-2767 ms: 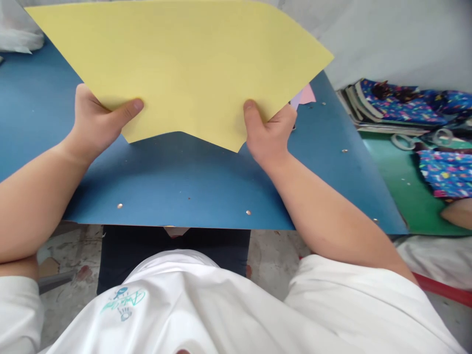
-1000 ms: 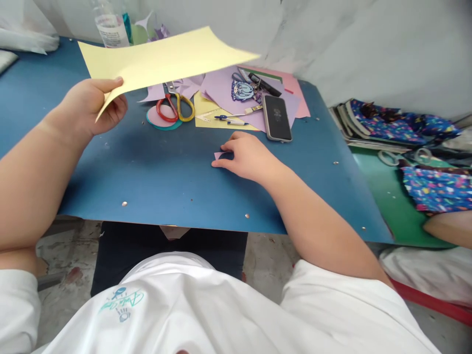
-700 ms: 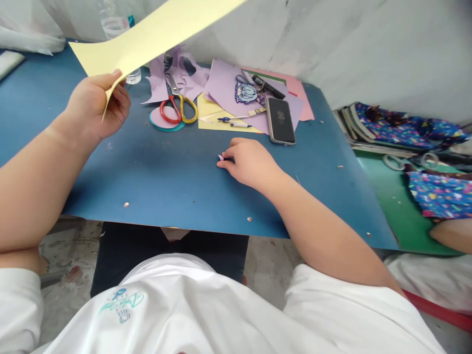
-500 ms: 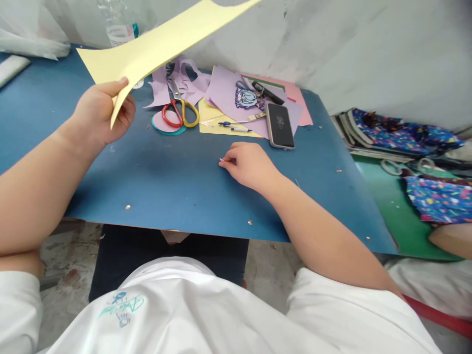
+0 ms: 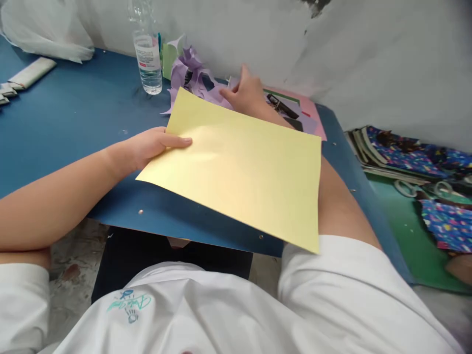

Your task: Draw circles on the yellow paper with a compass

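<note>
While the left hand point(image 5: 151, 146) is pinching the yellow sheet point(image 5: 243, 169) by its left edge, thumb lying flat on the upper face and the other fingers hiding behind, the right hand point(image 5: 250, 93) is hovering beyond the sheet's far edge. The sheet is spreading rightward from the left hand, hanging above the blue table point(image 5: 99, 98) and hiding much of the right forearm, which is passing behind it. Its near right corner is overlapping the white sleeve point(image 5: 332, 275) from this view.

The right hand is showing a wide gap between thumb and forefinger — whether it is touching anything or holding a small piece, I cannot tell. Just to its left, crumpled purple paper point(image 5: 180, 73) with cut-out holes is lying against the wall; to its right, a black object point(image 5: 285, 107) is resting on papers, and a pink sheet point(image 5: 319, 125) is showing past that.

Beyond the left hand, a clear bottle point(image 5: 149, 64) is standing upright beside the purple paper. Farther to that hand's left, a plastic bag point(image 5: 44, 29) is lying near the wall. Well to the right of both hands, patterned cloth items point(image 5: 401, 147) and grey scissor handles point(image 5: 405, 188) are lying on a green table point(image 5: 391, 221).
</note>
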Motion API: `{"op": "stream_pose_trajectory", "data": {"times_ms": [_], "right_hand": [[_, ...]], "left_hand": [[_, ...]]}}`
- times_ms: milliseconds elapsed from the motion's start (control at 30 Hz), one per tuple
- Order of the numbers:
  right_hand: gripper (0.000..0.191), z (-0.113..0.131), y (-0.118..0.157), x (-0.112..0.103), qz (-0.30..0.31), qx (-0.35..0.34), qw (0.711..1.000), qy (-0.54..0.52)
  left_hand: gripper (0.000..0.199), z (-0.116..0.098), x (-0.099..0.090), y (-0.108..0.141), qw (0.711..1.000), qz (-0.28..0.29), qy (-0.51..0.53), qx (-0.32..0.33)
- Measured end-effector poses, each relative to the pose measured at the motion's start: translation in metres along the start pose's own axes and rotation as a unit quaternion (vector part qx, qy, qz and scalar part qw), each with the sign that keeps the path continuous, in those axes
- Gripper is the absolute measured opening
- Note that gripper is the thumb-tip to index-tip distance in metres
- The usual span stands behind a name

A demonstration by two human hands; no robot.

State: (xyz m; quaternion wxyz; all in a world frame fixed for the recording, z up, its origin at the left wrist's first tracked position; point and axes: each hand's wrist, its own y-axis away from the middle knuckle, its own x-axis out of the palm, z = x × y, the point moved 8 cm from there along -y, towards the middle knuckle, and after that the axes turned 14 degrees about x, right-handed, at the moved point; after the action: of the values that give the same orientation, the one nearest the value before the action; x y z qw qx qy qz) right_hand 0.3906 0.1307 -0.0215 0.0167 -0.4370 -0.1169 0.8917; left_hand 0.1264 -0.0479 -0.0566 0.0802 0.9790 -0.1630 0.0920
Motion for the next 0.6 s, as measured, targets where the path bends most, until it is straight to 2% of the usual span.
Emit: {"op": "stream_pose_trajectory", "data": {"times_ms": [67,133,233,300,467,600], "right_hand": [[0.069,-0.002,-0.021,0.01,-0.025,0.046,0.998,0.021],[0.068,0.0,-0.025,0.025,-0.018,0.048,0.998,0.036],[0.059,0.004,-0.006,0.046,0.037,0.001,0.998,0.059],[0.06,0.003,0.013,0.051,0.077,-0.03,0.993,0.079],[0.067,0.004,0.036,0.051,0.122,-0.075,0.981,0.129],[0.081,0.022,0.042,0.069,0.135,-0.069,0.968,0.202]], "left_hand": [[0.036,0.002,0.0,0.003,1.0,0.007,0.005,-0.018],[0.035,0.006,0.005,0.006,0.998,0.034,0.005,-0.046],[0.04,0.019,0.018,0.01,0.991,0.098,0.006,-0.091],[0.046,0.029,0.027,0.012,0.986,0.125,0.019,-0.11],[0.048,0.042,0.042,0.021,0.978,0.145,0.041,-0.144],[0.05,0.036,0.043,0.028,0.975,0.152,0.022,-0.161]]}}
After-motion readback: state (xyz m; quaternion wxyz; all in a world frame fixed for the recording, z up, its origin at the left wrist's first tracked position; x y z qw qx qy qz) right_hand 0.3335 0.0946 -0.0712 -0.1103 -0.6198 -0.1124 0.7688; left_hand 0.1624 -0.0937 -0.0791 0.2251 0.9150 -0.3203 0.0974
